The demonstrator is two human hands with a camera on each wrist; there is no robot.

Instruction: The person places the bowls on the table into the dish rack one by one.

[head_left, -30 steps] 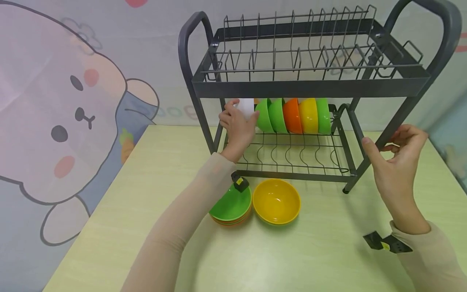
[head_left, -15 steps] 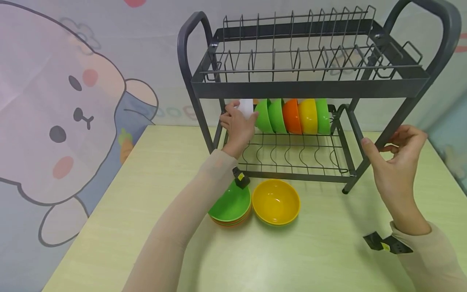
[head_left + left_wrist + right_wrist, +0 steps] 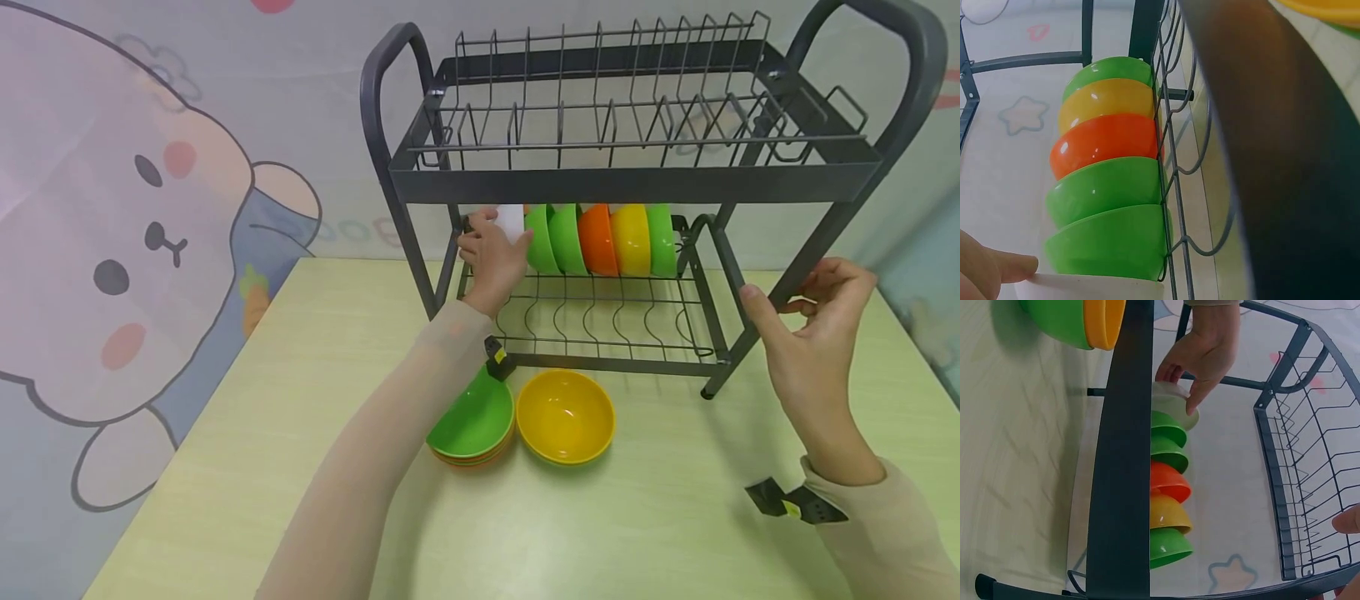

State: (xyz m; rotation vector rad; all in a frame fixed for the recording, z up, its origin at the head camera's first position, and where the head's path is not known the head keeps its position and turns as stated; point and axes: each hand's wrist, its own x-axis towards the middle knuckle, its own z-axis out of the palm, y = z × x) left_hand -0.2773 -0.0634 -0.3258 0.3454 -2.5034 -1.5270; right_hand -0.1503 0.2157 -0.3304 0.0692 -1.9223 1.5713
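My left hand [image 3: 491,262] reaches into the lower tier of the dark metal dish rack [image 3: 630,185] and pinches a white bowl [image 3: 512,222] by its rim. That bowl stands on edge at the left end of a row, right beside a green bowl [image 3: 538,240]. Along the row come another green bowl [image 3: 567,242], an orange bowl [image 3: 597,240], a yellow bowl [image 3: 632,240] and a green one [image 3: 663,240] at the right end. In the right wrist view the white bowl [image 3: 1172,403] shows between thumb and fingers. My right hand [image 3: 821,350] grips the rack's right front leg.
On the table [image 3: 600,533] before the rack stand a bowl stack with a green bowl [image 3: 480,421] on top, partly behind the left sleeve, and a yellow bowl [image 3: 566,417] with green beneath. The wire upper tier [image 3: 615,106] hangs over the left hand.
My left hand and the white bowl have shifted slightly right, closer to the neighbouring green bowl. My right hand keeps its grip on the rack leg.
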